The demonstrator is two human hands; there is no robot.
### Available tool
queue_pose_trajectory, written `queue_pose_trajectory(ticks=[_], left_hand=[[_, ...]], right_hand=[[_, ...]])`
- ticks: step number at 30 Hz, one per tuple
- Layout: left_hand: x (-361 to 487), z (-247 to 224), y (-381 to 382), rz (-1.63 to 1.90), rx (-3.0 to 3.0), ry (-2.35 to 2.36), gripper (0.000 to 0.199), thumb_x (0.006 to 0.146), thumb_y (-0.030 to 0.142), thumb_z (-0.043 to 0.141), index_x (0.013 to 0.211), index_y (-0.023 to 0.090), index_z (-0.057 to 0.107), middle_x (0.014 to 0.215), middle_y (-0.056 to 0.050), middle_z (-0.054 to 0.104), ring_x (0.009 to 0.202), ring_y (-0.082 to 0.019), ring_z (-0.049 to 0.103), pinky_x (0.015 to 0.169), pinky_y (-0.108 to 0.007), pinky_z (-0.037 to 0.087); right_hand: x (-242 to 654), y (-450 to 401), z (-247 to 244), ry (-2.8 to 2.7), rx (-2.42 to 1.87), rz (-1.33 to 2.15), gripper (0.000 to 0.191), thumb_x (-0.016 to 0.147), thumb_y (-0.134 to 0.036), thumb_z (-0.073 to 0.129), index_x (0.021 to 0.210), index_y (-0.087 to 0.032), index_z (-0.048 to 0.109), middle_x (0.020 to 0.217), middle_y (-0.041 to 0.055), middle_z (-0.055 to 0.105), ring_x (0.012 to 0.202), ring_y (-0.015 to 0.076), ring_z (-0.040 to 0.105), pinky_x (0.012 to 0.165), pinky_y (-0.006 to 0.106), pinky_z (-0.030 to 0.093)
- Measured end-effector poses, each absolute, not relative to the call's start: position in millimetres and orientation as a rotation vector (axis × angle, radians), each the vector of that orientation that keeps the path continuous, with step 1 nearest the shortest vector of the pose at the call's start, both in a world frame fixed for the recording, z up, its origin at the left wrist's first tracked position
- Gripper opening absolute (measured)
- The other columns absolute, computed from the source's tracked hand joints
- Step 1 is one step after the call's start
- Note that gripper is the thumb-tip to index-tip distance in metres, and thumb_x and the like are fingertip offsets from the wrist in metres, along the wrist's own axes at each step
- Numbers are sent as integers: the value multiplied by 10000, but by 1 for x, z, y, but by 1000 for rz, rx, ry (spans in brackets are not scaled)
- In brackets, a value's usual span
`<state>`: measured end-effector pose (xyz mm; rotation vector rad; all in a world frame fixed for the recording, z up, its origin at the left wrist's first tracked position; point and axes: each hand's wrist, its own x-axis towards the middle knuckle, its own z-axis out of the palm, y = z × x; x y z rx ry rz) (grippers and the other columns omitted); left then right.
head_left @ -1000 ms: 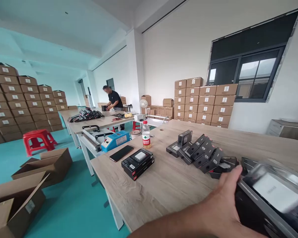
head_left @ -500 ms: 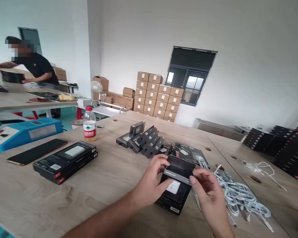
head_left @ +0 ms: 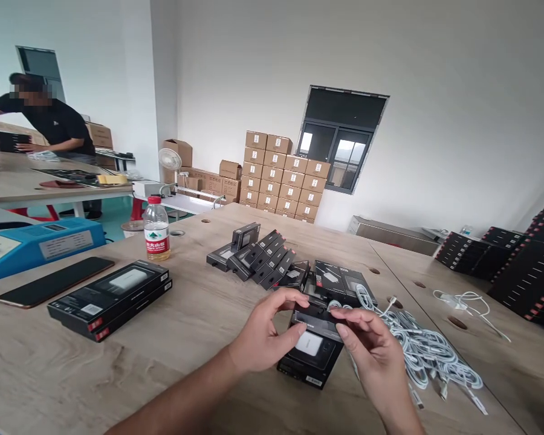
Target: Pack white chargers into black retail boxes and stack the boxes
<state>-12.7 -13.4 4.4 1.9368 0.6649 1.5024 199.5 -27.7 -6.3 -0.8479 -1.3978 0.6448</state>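
the box (head_left: 309, 359), black with a clear front and a white device showing through, is on the near part of the table (head_left: 194, 368), its front facing the wearer. the left hand (head_left: 269, 335) grasps its top left, thumb on the front and fingers curled over the edge. the right hand (head_left: 377, 345) pinches the top right edge between thumb and fingers.

just behind the box is a loose heap of black packs (head_left: 268, 261), some leaning on one another. to the right of the box, beside the right hand, white cables (head_left: 424, 350) lie coiled in a tangle. farther right is a thin white cord (head_left: 476, 301), near a round hole in the table, and beyond it are stacks of black cases (head_left: 532, 266).

on the left, two packs (head_left: 118, 290) lie one on the other, with a phone (head_left: 57, 281) flat beside them. a bottle (head_left: 156, 235) with a red cap stands upright behind, and a blue machine (head_left: 49, 243) is at the far left.

farther back, a person (head_left: 61, 124) in black leans over another table, hands on a dark stack (head_left: 11, 142). cartons (head_left: 276, 175) are piled by the wall, below and left of the window (head_left: 342, 142).
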Motion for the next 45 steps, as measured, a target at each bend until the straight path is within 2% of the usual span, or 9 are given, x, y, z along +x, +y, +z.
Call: queue_pose_trajectory(ticks=[14, 17, 21, 24, 29, 34, 36, 41, 45], left_hand=[[-19, 10, -11, 1472, 2156, 643, 212, 925, 215, 547, 943, 224, 758, 1056, -87, 682, 988, -203, 665, 900, -363, 529], [-17, 2, -15, 1481, 2179, 697, 240, 883, 232, 581, 1066, 228, 736, 1228, -112, 646, 1133, -236, 637, 1010, -401, 496], [1, -12, -26, 1257, 2268, 1118, 1071, 602, 485, 839, 1529, 243, 361, 1613, -159, 249, 1425, -401, 345, 1166, -544, 340], [13, -16, -37, 988, 2370, 1406, 1344, 467, 514, 879, 1585, 252, 183, 1567, -185, 295, 1362, -471, 349, 1134, -645, 319], [-43, 16, -57, 861, 2384, 1728, 1180, 479, 353, 831, 1529, 231, 307, 1489, -187, 375, 1321, -441, 400, 1117, -605, 351], [-185, 81, -52, 736, 2201, 2297, 802, 664, 354, 673, 1409, 168, 442, 1465, -130, 427, 1345, -299, 443, 1168, -388, 340], [-231, 96, -48, 631, 2100, 2407, 732, 685, 362, 635, 1374, 158, 495, 1397, -136, 507, 1319, -333, 478, 1149, -430, 356], [-288, 85, -44, 334, 1938, 2415, 709, 600, 352, 669, 1280, 158, 618, 1348, -148, 590, 1260, -369, 545, 1071, -438, 433], [-302, 74, -40, 199, 1826, 2394, 958, 526, 456, 747, 1426, 218, 519, 1513, -142, 454, 1345, -417, 466, 1029, -456, 463]], right_hand=[[218, -28, 2, -1679, -909, 766, 183, 792, -448, 753, 846, -277, 790, 1191, 98, 730, 1158, 314, 652, 971, 460, 538], [216, -27, -7, -1563, -978, 736, 285, 706, -529, 792, 811, -264, 796, 1119, 99, 757, 1067, 327, 693, 959, 467, 551], [209, -21, -25, -1212, -1233, 608, 476, 627, -652, 779, 870, -242, 788, 1071, 88, 767, 1042, 348, 693, 1042, 487, 502], [199, -18, -38, -1023, -1269, 776, 544, 654, -635, 783, 1003, -218, 760, 1149, 79, 744, 1055, 338, 688, 1002, 472, 541], [174, -16, -52, -1142, -972, 1145, 563, 673, -609, 799, 1075, -218, 748, 1190, 79, 731, 1083, 307, 689, 877, 399, 611], [168, -6, -64, -1356, -1020, 1029, 547, 661, -679, 745, 974, -233, 790, 1137, 100, 751, 991, 303, 713, 826, 406, 607], [170, -2, -68, -1393, -1040, 979, 541, 662, -689, 722, 955, -241, 794, 1132, 100, 752, 981, 305, 715, 817, 411, 601], [172, -2, -64, -1489, -1068, 925, 520, 649, -706, 670, 870, -254, 802, 1041, 101, 774, 909, 315, 722, 792, 430, 589], [170, -8, -57, -1565, -1055, 870, 423, 668, -659, 658, 778, -273, 795, 923, 79, 789, 892, 314, 726, 841, 420, 564]])
